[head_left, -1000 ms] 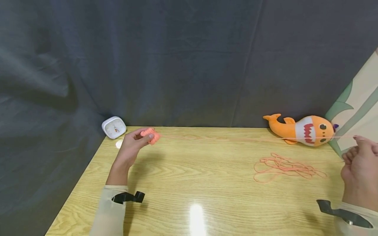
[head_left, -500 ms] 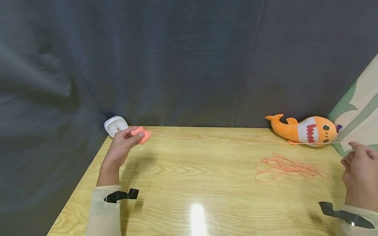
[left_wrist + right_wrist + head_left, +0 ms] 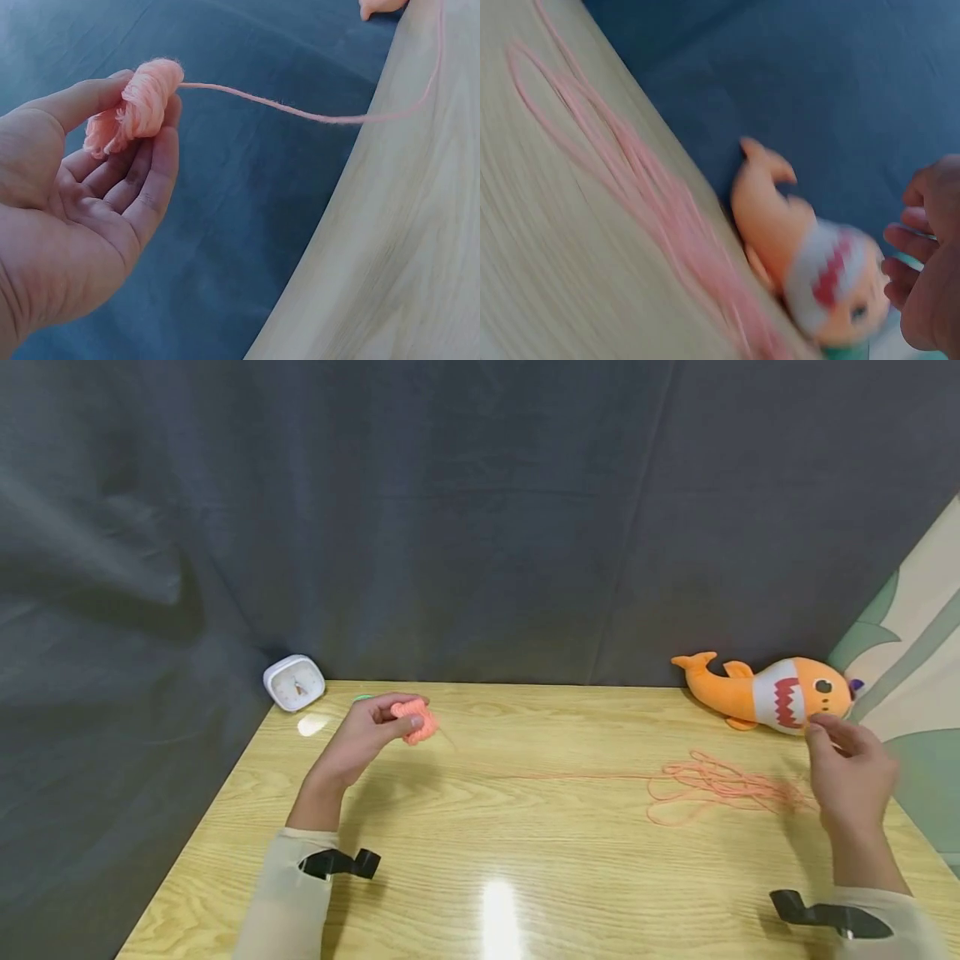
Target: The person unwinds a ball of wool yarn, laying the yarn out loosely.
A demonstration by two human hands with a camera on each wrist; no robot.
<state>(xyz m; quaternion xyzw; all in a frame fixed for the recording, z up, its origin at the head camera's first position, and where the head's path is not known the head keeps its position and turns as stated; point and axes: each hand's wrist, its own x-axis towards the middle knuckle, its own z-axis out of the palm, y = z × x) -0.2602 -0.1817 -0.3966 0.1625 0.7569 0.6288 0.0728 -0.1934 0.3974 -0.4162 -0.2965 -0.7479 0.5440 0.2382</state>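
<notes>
Dark cloth [image 3: 465,527] backs the desk's [image 3: 525,835] far edge — probably mid-winding, my left hand [image 3: 357,741] pinches yarn [image 3: 153,97], my empty, loosely curled right hand [image 3: 852,772] needing strand [image 3: 322,118] next.

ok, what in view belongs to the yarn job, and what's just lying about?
Job, it seems:
left hand, pinching yarn bundle
strand from yarn bundle
loose yarn on table
right hand, seemingly empty

Lying about:
white clock
orange plush shark
green thing, mostly hidden
</notes>
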